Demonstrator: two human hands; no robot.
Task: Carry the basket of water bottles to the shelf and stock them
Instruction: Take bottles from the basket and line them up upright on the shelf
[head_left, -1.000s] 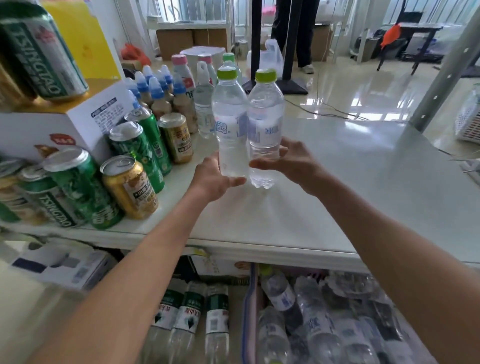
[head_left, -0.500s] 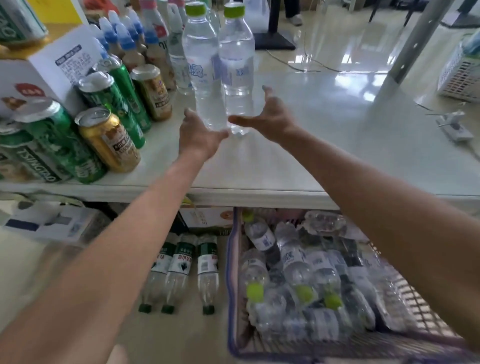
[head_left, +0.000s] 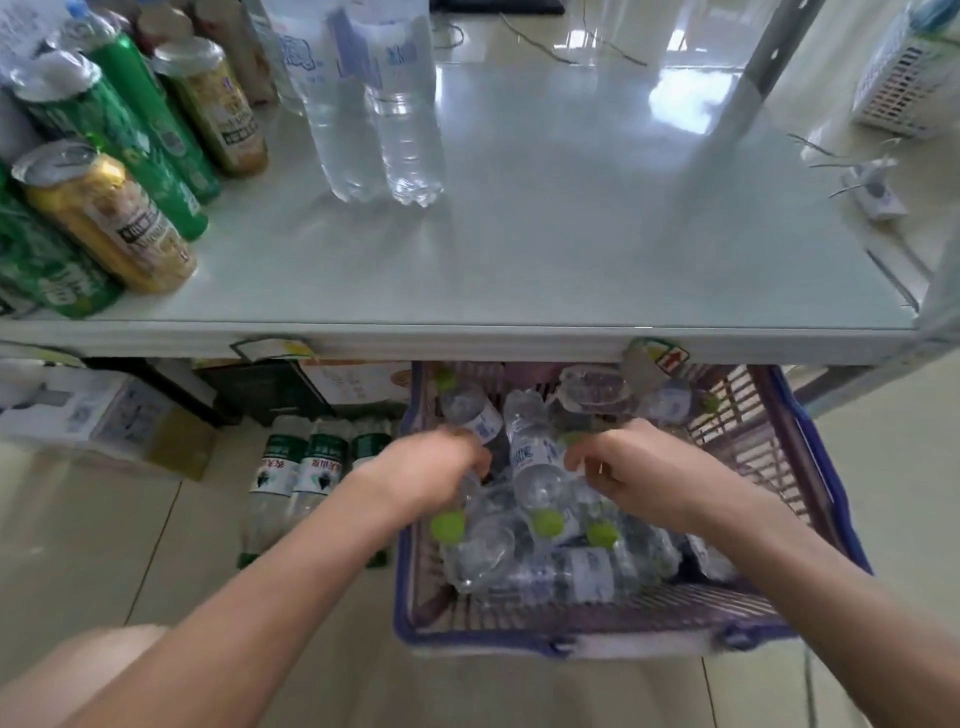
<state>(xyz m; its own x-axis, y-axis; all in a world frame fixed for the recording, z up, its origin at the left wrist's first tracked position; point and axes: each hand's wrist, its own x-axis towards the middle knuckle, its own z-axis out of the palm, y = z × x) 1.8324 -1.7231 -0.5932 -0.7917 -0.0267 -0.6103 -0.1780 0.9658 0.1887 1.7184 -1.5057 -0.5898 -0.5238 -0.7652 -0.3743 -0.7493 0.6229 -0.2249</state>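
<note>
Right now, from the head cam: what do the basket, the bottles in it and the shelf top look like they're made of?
Basket: looks like moulded plastic, matte purple-blue, with slotted lattice walls.
Bottles: clear thin plastic, glossy and ribbed, with printed labels and lime-green caps.
Shelf top: smooth pale surface, semi-gloss, reflecting window light; painted metal or laminate, unclear which.

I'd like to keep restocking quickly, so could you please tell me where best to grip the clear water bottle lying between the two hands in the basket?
Grip the clear, green-capped water bottle round its labelled middle from above. It lies on top of the pile in the purple plastic basket, cap toward the person, so its barrel is exposed. The right hand is nearest.
</note>
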